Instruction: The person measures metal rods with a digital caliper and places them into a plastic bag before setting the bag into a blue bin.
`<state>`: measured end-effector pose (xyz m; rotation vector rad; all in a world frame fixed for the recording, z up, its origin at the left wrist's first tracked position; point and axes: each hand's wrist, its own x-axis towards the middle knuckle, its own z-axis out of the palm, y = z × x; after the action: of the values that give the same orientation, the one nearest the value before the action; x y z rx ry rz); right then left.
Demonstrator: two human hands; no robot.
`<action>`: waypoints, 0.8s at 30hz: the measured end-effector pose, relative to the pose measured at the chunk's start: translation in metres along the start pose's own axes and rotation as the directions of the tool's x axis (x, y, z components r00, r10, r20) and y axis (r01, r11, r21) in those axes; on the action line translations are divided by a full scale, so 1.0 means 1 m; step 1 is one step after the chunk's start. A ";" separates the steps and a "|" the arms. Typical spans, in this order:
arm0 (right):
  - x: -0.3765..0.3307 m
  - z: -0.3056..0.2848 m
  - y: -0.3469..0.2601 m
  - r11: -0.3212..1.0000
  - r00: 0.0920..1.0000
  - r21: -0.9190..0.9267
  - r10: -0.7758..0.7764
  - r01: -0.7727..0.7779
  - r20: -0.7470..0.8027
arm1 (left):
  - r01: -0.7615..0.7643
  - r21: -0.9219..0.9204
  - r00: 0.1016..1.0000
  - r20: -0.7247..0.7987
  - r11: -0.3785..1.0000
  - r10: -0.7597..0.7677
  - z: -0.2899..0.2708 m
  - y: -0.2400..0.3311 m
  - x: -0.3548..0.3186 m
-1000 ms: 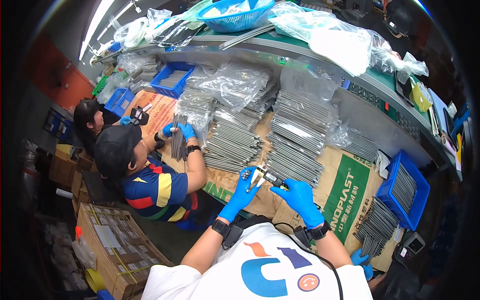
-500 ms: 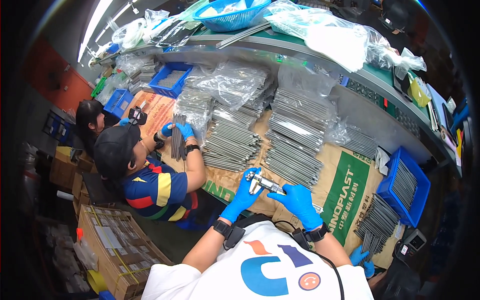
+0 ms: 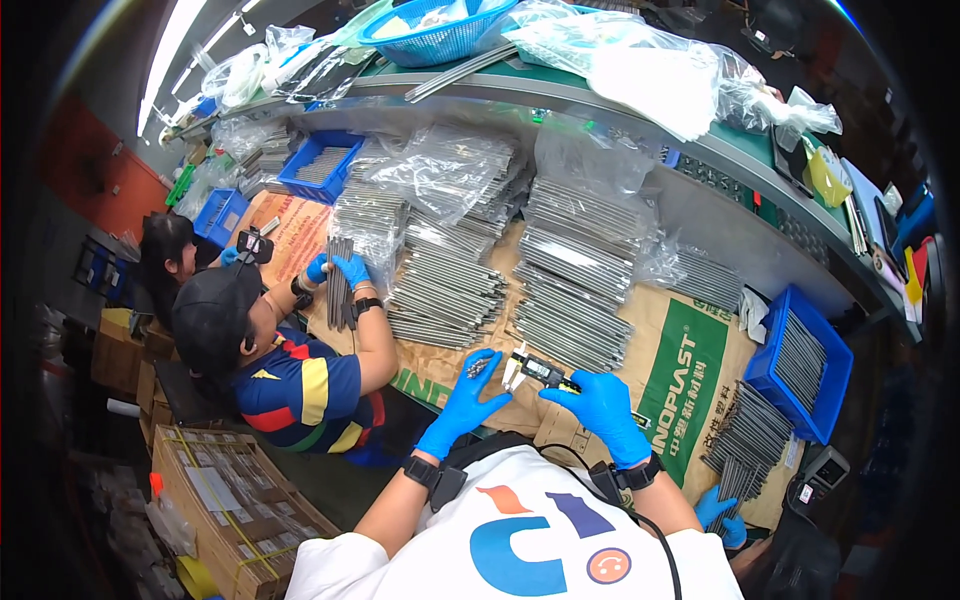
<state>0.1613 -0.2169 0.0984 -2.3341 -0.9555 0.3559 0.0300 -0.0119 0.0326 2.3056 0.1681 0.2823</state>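
Note:
My right hand [image 3: 607, 412], in a blue glove, is closed around the end of a digital caliper [image 3: 544, 372]. The caliper's silvery jaws point left, toward my left hand [image 3: 462, 402]. That gloved hand cradles several small shiny metal pieces [image 3: 480, 366] against its fingers, the thumb held apart from them. The jaws stand clear of these pieces, whose exact kind is too small to tell. Just beyond my hands, a stack of metal rods [image 3: 572, 305] lies on brown paper, with a second rod stack [image 3: 445, 290] to its left.
On the left a co-worker [image 3: 290, 370] in blue gloves grips a rod bundle [image 3: 340, 280]. Another person's gloved hand [image 3: 716, 508] holds rods at lower right. A blue bin [image 3: 835, 405] of rods stands right. A shelf edge [image 3: 640, 120] with bags and a basket spans the back.
My left hand has drawn away from the caliper, down and to the left, its thumb opening out. The caliper stays in my right hand. The whole view has shifted slightly.

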 end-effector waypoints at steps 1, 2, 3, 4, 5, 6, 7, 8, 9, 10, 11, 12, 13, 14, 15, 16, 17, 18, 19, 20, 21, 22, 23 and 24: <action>0.001 -0.003 0.000 1.000 1.000 -0.002 0.004 -0.004 -0.015 | 0.003 -0.006 1.000 0.001 1.000 -0.003 -0.002 -0.002 -0.002; 0.002 -0.005 0.000 1.000 1.000 -0.004 0.005 -0.005 -0.029 | 0.006 -0.010 1.000 0.001 1.000 -0.006 -0.004 -0.003 -0.005; 0.004 -0.006 0.000 1.000 0.999 -0.006 0.008 -0.008 -0.031 | 0.004 -0.013 1.000 0.002 1.000 -0.004 -0.005 -0.006 -0.006; 0.007 -0.008 0.000 1.000 0.999 -0.026 0.005 -0.006 -0.035 | 0.011 -0.028 1.000 -0.003 1.000 -0.011 -0.005 -0.010 -0.008; 0.010 -0.010 0.001 0.999 0.999 -0.045 0.002 -0.003 -0.040 | 0.018 -0.042 1.000 -0.009 0.999 -0.018 -0.006 -0.012 -0.008; 0.013 -0.011 0.000 0.998 0.999 -0.065 -0.003 0.000 -0.044 | 0.025 -0.056 1.000 -0.015 0.998 -0.025 -0.005 -0.015 -0.008; 0.017 -0.010 0.000 0.998 0.999 -0.065 -0.005 0.002 -0.044 | 0.025 -0.056 1.000 -0.017 0.998 -0.026 -0.006 -0.015 -0.008; 0.022 -0.009 0.000 0.999 0.997 -0.051 -0.018 0.014 -0.073 | 0.032 -0.095 0.999 -0.022 0.995 -0.034 -0.007 -0.014 -0.008; 0.028 -0.008 0.000 0.999 0.994 -0.038 -0.032 0.028 -0.103 | 0.038 -0.134 0.999 -0.029 0.990 -0.043 -0.008 -0.013 -0.007; 0.034 -0.006 0.000 0.999 0.990 -0.025 -0.046 0.043 -0.133 | 0.044 -0.171 0.998 -0.036 0.984 -0.051 -0.009 -0.013 -0.006; 0.040 -0.005 0.000 0.998 0.989 -0.026 -0.053 0.050 -0.135 | 0.041 -0.169 0.998 -0.042 0.985 -0.049 -0.006 -0.013 -0.002; 0.046 -0.003 -0.002 0.998 0.991 -0.031 -0.055 0.051 -0.119 | 0.013 -0.170 0.997 -0.070 0.985 -0.026 -0.001 -0.014 0.001; 0.051 0.000 -0.004 0.998 0.993 -0.037 -0.057 0.053 -0.104 | -0.017 -0.171 0.995 -0.098 0.985 0.001 0.005 -0.015 0.006; 0.053 0.003 -0.003 0.998 0.995 -0.048 -0.048 0.044 -0.091 | -0.051 -0.178 0.993 -0.118 0.983 0.031 0.011 -0.016 0.010; 0.055 0.007 -0.002 0.997 0.994 -0.057 -0.053 0.047 -0.099 | -0.063 -0.180 0.991 -0.125 0.982 0.040 0.013 -0.018 0.013; 0.057 0.012 0.001 0.998 0.994 -0.051 -0.033 0.027 -0.104 | -0.058 -0.165 0.995 -0.095 0.985 0.043 0.016 -0.020 0.020; 0.058 0.015 0.004 0.999 0.993 -0.052 -0.007 0.001 -0.121 | -0.069 -0.155 0.996 -0.064 0.985 0.060 0.021 -0.020 0.031; 0.056 0.015 0.007 0.998 0.989 -0.056 0.020 -0.029 -0.145 | -0.088 -0.146 0.996 -0.032 0.985 0.084 0.027 -0.019 0.042; 0.057 0.014 0.010 0.999 0.986 -0.013 0.043 -0.046 -0.158 | -0.133 -0.066 0.990 -0.054 0.989 0.130 0.031 -0.022 0.050; 0.057 0.013 0.011 0.998 0.982 0.030 0.068 -0.064 -0.174 | -0.178 0.012 0.981 -0.074 0.984 0.179 0.031 -0.026 0.053; 0.060 0.009 0.011 0.992 0.979 0.019 0.123 -0.121 -0.162 | -0.226 0.050 0.968 -0.103 0.973 0.230 0.030 -0.030 0.061; 0.059 0.008 0.011 0.985 0.976 0.020 0.171 -0.170 -0.134 | -0.251 0.097 0.955 -0.136 0.963 0.263 0.024 -0.026 0.059; 0.055 0.001 0.022 0.979 0.969 0.048 0.201 -0.196 -0.144 | -0.209 0.033 0.962 -0.172 0.977 0.212 0.028 -0.019 0.065; 0.048 -0.002 0.027 0.971 0.961 0.086 0.234 -0.223 -0.146 | -0.160 -0.030 0.970 -0.192 0.987 0.151 0.031 -0.016 0.065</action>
<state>0.2110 -0.1997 0.0821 -2.3747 -0.5917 0.2885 0.1002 -0.0090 0.0098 2.2483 0.0753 0.5811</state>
